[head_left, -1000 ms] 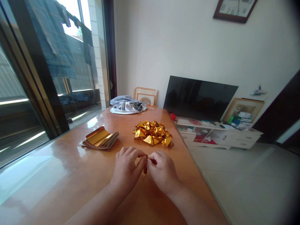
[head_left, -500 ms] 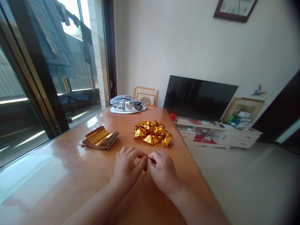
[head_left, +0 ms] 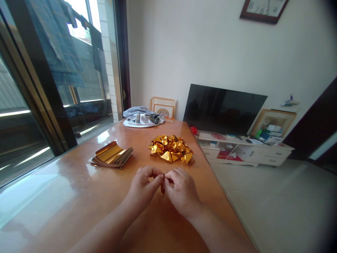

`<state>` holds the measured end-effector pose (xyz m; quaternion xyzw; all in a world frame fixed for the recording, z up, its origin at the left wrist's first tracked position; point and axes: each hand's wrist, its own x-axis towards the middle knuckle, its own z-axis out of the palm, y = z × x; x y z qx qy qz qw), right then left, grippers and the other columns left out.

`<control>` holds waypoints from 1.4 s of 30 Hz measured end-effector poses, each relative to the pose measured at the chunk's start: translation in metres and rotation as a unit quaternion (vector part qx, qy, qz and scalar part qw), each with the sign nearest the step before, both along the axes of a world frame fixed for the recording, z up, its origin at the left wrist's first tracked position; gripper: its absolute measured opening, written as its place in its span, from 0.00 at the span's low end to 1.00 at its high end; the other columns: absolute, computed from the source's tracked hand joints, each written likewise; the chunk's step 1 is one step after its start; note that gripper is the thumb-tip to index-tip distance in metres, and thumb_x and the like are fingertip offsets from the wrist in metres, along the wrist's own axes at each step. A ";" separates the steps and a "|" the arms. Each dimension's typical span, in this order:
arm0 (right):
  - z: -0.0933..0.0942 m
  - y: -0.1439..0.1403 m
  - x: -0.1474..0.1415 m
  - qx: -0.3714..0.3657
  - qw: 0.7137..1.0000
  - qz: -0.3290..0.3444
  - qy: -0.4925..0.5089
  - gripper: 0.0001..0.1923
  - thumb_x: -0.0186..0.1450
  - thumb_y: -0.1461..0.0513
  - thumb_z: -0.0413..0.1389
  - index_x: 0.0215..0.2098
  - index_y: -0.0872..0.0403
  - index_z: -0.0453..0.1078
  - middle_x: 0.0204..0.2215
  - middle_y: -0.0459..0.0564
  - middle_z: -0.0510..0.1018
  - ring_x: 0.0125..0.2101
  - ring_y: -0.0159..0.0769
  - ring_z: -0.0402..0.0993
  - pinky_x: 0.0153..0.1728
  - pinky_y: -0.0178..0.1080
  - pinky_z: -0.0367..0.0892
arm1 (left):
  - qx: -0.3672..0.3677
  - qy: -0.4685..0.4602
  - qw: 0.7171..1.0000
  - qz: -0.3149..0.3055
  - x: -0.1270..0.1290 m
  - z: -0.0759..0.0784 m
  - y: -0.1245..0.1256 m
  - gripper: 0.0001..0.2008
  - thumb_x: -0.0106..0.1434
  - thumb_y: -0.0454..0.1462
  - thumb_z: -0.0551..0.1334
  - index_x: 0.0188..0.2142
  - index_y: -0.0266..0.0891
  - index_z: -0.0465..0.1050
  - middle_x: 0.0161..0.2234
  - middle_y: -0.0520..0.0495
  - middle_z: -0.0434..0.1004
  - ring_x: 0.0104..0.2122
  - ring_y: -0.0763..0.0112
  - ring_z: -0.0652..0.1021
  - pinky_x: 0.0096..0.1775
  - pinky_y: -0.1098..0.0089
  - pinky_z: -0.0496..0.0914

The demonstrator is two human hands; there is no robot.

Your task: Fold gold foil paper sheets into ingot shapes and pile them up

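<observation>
Both hands meet over the near middle of the counter [head_left: 65, 196], knuckles up, thumbs and forefingers pinched together from either side on one small folded foil piece [head_left: 163, 187]. Left hand [head_left: 143, 189] has its fingers curled tight, thumb tip pressing the piece from the left. Right hand [head_left: 181, 191] mirrors it, fingers closed on the piece from the right. The piece stands roughly upright between the two thumbs, mostly hidden; only a thin dark-reddish edge shows (its shape can't be made out). It sits just above the counter surface; whether it touches the wood I can't tell.

Around it:
- Pile of folded gold foil shapes [head_left: 171, 148] just beyond the hands, slightly right of centre, apart from them.
- Stack of flat gold foil sheets [head_left: 112, 156] to the left of the pile, top sheet curling up at the far edge, well clear of the left hand.
- Crumpled grey cloth [head_left: 142, 117] at the far end of the counter, with picture frames [head_left: 163, 106] leaning on the wall behind it.

Off the counter: dark TV screen [head_left: 223, 109] on a low white cabinet [head_left: 247, 151] at right, wall clock [head_left: 263, 8] cut off by the top edge, glass door [head_left: 52, 88] at left with clothes hanging outside.
</observation>
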<state>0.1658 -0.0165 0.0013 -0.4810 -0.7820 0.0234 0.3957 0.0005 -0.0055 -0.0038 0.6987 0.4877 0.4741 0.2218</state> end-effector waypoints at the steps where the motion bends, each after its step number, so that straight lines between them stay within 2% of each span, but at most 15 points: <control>1: 0.000 0.000 0.000 0.000 1.000 0.002 0.003 0.10 0.66 0.66 0.57 0.26 0.51 0.68 0.26 0.46 0.75 0.32 0.36 0.69 0.35 0.37 0.60 | -0.008 -0.006 1.000 -0.007 0.000 -0.001 0.000 0.08 0.62 0.40 0.62 0.31 0.40 0.77 0.31 0.50 0.80 0.35 0.65 0.77 0.40 0.68 0.68; 5: -0.003 0.002 0.001 -0.006 1.000 0.010 0.019 0.08 0.66 0.66 0.57 0.28 0.51 0.69 0.27 0.46 0.75 0.32 0.36 0.70 0.35 0.36 0.60 | -0.024 -0.019 0.999 -0.022 0.001 -0.001 0.001 0.08 0.63 0.39 0.60 0.29 0.39 0.75 0.29 0.50 0.78 0.35 0.65 0.77 0.40 0.68 0.68; 10: -0.006 0.004 0.002 -0.016 0.999 0.007 0.040 0.06 0.65 0.66 0.58 0.29 0.51 0.70 0.28 0.45 0.76 0.32 0.35 0.70 0.34 0.36 0.60 | -0.021 -0.023 1.000 -0.003 0.002 0.003 -0.002 0.06 0.59 0.39 0.63 0.33 0.39 0.76 0.34 0.48 0.80 0.39 0.62 0.77 0.42 0.65 0.69; 17: -0.005 0.003 0.002 -0.010 0.999 0.013 0.029 0.08 0.65 0.67 0.57 0.28 0.52 0.70 0.27 0.46 0.75 0.32 0.35 0.69 0.35 0.36 0.60 | -0.131 -0.161 0.973 -0.104 0.003 0.003 0.000 0.09 0.61 0.41 0.64 0.31 0.37 0.74 0.26 0.47 0.79 0.28 0.67 0.77 0.32 0.70 0.69; 23: -0.003 0.001 -0.001 -0.026 0.997 0.042 0.056 0.07 0.64 0.67 0.57 0.29 0.51 0.71 0.26 0.45 0.76 0.31 0.35 0.70 0.34 0.35 0.61 | -0.168 -0.177 0.962 -0.122 0.006 0.007 -0.002 0.08 0.61 0.40 0.63 0.27 0.39 0.69 0.21 0.52 0.75 0.22 0.70 0.74 0.28 0.72 0.67; 26: -0.005 0.004 0.000 -0.057 0.992 0.045 0.099 0.07 0.64 0.66 0.56 0.27 0.52 0.71 0.26 0.45 0.75 0.30 0.34 0.70 0.32 0.35 0.62 | -0.160 -0.157 0.967 -0.123 0.004 0.009 -0.002 0.09 0.60 0.40 0.62 0.27 0.39 0.70 0.22 0.51 0.76 0.24 0.69 0.75 0.28 0.72 0.68; 30: -0.007 0.010 0.003 -0.141 0.971 0.068 0.182 0.07 0.65 0.62 0.56 0.28 0.53 0.72 0.25 0.44 0.75 0.27 0.33 0.69 0.29 0.34 0.63 | -0.118 -0.132 0.980 -0.096 -0.003 0.010 0.002 0.08 0.62 0.40 0.61 0.29 0.38 0.73 0.28 0.47 0.79 0.30 0.66 0.78 0.35 0.69 0.71; 34: -0.004 0.012 0.006 -0.220 0.935 0.109 0.257 0.08 0.64 0.58 0.58 0.30 0.53 0.73 0.26 0.44 0.76 0.28 0.33 0.70 0.30 0.34 0.65 | -0.126 -0.164 0.975 -0.080 -0.006 0.011 0.003 0.07 0.62 0.40 0.61 0.35 0.38 0.73 0.30 0.48 0.79 0.30 0.67 0.78 0.36 0.67 0.72; 36: -0.002 0.012 0.007 -0.240 0.923 0.121 0.274 0.09 0.63 0.56 0.59 0.31 0.54 0.73 0.27 0.44 0.76 0.29 0.33 0.69 0.31 0.34 0.66 | -0.148 -0.187 0.967 -0.095 -0.004 0.011 0.001 0.08 0.61 0.40 0.62 0.36 0.38 0.72 0.28 0.49 0.78 0.29 0.68 0.78 0.34 0.68 0.72; 40: 0.000 0.012 0.008 -0.261 0.908 0.131 0.301 0.12 0.63 0.53 0.60 0.32 0.54 0.73 0.29 0.45 0.77 0.30 0.34 0.70 0.32 0.35 0.66 | -0.213 -0.211 0.938 -0.172 0.000 0.009 -0.003 0.11 0.63 0.43 0.63 0.37 0.38 0.70 0.22 0.53 0.73 0.21 0.72 0.73 0.25 0.71 0.68; 42: -0.001 0.012 0.009 -0.267 0.904 0.134 0.306 0.12 0.63 0.53 0.60 0.33 0.54 0.74 0.29 0.46 0.77 0.31 0.34 0.70 0.32 0.35 0.66 | -0.204 -0.208 0.941 -0.172 0.000 0.007 -0.002 0.13 0.62 0.45 0.64 0.36 0.37 0.71 0.23 0.52 0.72 0.21 0.73 0.72 0.26 0.73 0.67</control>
